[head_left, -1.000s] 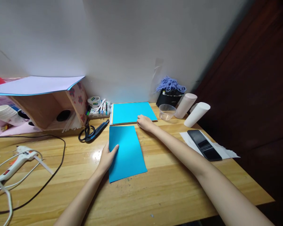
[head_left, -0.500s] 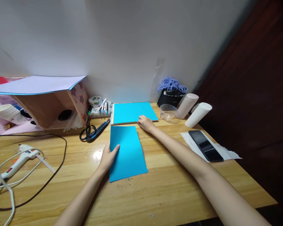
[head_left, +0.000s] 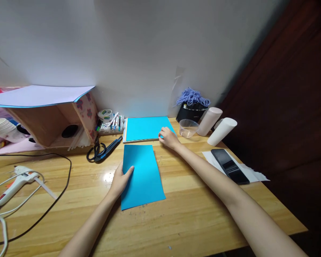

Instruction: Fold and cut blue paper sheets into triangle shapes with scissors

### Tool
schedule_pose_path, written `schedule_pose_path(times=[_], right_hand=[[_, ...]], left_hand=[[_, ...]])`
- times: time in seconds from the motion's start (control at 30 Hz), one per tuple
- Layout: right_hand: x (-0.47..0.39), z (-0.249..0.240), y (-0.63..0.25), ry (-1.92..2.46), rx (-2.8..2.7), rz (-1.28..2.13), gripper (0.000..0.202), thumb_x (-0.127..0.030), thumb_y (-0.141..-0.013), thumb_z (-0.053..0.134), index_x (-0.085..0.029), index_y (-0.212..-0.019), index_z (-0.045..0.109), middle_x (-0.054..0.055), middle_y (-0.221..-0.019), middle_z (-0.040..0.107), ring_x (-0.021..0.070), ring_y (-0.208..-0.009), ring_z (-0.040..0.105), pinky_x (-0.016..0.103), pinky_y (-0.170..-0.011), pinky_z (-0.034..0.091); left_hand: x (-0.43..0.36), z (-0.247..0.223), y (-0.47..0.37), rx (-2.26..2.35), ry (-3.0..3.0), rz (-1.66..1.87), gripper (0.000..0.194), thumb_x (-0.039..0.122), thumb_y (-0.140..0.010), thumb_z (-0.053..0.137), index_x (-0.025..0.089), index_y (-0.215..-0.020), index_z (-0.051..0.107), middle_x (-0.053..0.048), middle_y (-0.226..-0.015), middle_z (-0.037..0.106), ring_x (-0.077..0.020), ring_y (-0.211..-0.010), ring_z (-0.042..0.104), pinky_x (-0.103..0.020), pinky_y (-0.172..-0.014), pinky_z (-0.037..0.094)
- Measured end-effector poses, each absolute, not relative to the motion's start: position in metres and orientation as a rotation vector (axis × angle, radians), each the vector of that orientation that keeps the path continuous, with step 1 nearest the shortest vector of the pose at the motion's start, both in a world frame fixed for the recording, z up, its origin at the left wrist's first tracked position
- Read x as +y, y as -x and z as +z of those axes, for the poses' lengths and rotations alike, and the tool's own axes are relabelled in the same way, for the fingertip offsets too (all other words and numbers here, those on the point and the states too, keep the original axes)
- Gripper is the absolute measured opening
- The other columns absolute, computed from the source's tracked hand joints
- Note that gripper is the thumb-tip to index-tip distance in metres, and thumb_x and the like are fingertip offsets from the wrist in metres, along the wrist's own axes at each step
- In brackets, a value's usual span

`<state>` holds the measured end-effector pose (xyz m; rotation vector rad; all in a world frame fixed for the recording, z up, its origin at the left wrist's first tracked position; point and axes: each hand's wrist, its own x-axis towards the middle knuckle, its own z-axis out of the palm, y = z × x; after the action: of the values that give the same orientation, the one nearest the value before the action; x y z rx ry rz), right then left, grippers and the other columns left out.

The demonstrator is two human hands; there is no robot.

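Observation:
My left hand (head_left: 121, 181) grips the left edge of a blue sheet of paper (head_left: 142, 178), its thumb on top and its other fingers hidden underneath. The sheet is held tilted over the wooden table. Farther back, my right hand (head_left: 169, 138) is at the front right edge of a stack of coloured paper (head_left: 147, 128) with a bright blue sheet on top. Its fingers are curled together at that edge; whether they pinch a sheet cannot be made out.
Scissors (head_left: 96, 151) and a utility knife (head_left: 109, 150) lie left of the paper, near markers (head_left: 115, 123) and an open box (head_left: 50, 121). A glue gun (head_left: 14, 185) with cables is far left. Right stand a clear bowl (head_left: 188, 128), white rolls (head_left: 222, 132) and a phone (head_left: 230, 166).
The view has shifted slightly, moving the table items left in the picture. My right hand has slid a little right along the stack's front edge. My left hand keeps its hold on the sheet.

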<state>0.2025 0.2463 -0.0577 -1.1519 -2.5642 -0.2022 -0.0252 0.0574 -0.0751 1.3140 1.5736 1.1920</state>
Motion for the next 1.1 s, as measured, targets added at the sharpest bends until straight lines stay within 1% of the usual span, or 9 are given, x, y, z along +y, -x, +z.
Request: schedule_pose_path(times=[0.17,0.33,0.6,0.7,0.77,0.83,0.9,1.0,1.1], right_hand=[[0.247,-0.059,-0.201,1.015,-2.691,-0.185,0.015,-0.017,-0.085,0.049,-0.016,-0.078,0.062,0.007,-0.082,0.052,0.0181,-0.083,0.043,0.025,-0.057,0.028],[0.248,-0.067,-0.184,0.973,-2.734,-0.216,0.02,-0.013,-0.085,0.045,-0.014,-0.075,0.062,0.009,-0.08,0.051,0.0186,-0.079,0.041,0.026,-0.053,0.024],[0.246,-0.064,-0.181,0.983,-2.707,-0.245,0.018,-0.011,-0.082,0.045,-0.014,-0.072,0.059,0.009,-0.081,0.052,0.0199,-0.081,0.042,0.026,-0.057,0.028],[0.246,-0.05,-0.201,1.084,-2.565,-0.268,0.019,-0.013,-0.085,0.041,-0.013,-0.081,0.06,0.01,-0.087,0.051,0.0211,-0.086,0.042,0.027,-0.065,0.032],[0.25,-0.039,-0.225,1.228,-2.306,-0.288,0.02,-0.017,-0.087,0.04,-0.012,-0.088,0.059,0.011,-0.091,0.051,0.0214,-0.088,0.041,0.028,-0.072,0.033],[0.256,-0.03,-0.253,1.419,-1.991,-0.32,0.019,-0.018,-0.085,0.042,-0.013,-0.085,0.061,0.01,-0.089,0.051,0.0221,-0.088,0.041,0.029,-0.075,0.034],[0.262,-0.026,-0.279,1.614,-1.829,-0.323,0.018,-0.019,-0.082,0.046,-0.015,-0.079,0.063,0.011,-0.087,0.051,0.0243,-0.088,0.041,0.03,-0.072,0.034],[0.267,-0.028,-0.301,1.767,-1.783,-0.26,0.015,-0.02,-0.079,0.05,-0.016,-0.075,0.064,0.01,-0.084,0.053,0.0247,-0.085,0.043,0.031,-0.07,0.035],[0.264,-0.032,-0.3,1.763,-1.758,-0.22,0.018,-0.026,-0.082,0.049,-0.017,-0.072,0.061,0.009,-0.082,0.055,0.0235,-0.083,0.046,0.03,-0.07,0.035]], left_hand=[[0.057,-0.075,0.025,1.577,-1.328,1.193,0.05,0.045,-0.074,0.053,0.014,-0.113,0.051,-0.011,-0.113,0.057,-0.0262,-0.103,0.053,-0.035,-0.087,0.041],[0.056,-0.073,0.025,1.553,-1.331,1.188,0.05,0.044,-0.076,0.052,0.013,-0.115,0.05,-0.011,-0.115,0.056,-0.0256,-0.103,0.053,-0.034,-0.086,0.041],[0.056,-0.071,0.024,1.556,-1.34,1.196,0.05,0.044,-0.075,0.053,0.013,-0.114,0.051,-0.012,-0.114,0.056,-0.0263,-0.103,0.053,-0.036,-0.087,0.041],[0.056,-0.071,0.024,1.573,-1.342,1.191,0.049,0.044,-0.075,0.052,0.014,-0.114,0.051,-0.011,-0.113,0.057,-0.0261,-0.102,0.053,-0.035,-0.086,0.041],[0.055,-0.071,0.024,1.59,-1.343,1.177,0.049,0.045,-0.075,0.052,0.014,-0.114,0.051,-0.011,-0.112,0.057,-0.0258,-0.101,0.053,-0.034,-0.086,0.042],[0.055,-0.071,0.023,1.605,-1.353,1.159,0.048,0.045,-0.075,0.052,0.014,-0.112,0.052,-0.011,-0.11,0.058,-0.0258,-0.1,0.054,-0.034,-0.085,0.042],[0.055,-0.071,0.022,1.606,-1.381,1.153,0.047,0.045,-0.075,0.052,0.014,-0.111,0.053,-0.01,-0.108,0.059,-0.0259,-0.099,0.054,-0.034,-0.085,0.041],[0.055,-0.072,0.021,1.625,-1.451,1.154,0.043,0.042,-0.076,0.051,0.015,-0.108,0.054,-0.01,-0.11,0.058,-0.0258,-0.102,0.053,-0.034,-0.086,0.041],[0.053,-0.071,0.02,1.699,-1.521,1.122,0.04,0.039,-0.075,0.052,0.015,-0.108,0.052,-0.01,-0.11,0.057,-0.0265,-0.103,0.052,-0.035,-0.085,0.041]])
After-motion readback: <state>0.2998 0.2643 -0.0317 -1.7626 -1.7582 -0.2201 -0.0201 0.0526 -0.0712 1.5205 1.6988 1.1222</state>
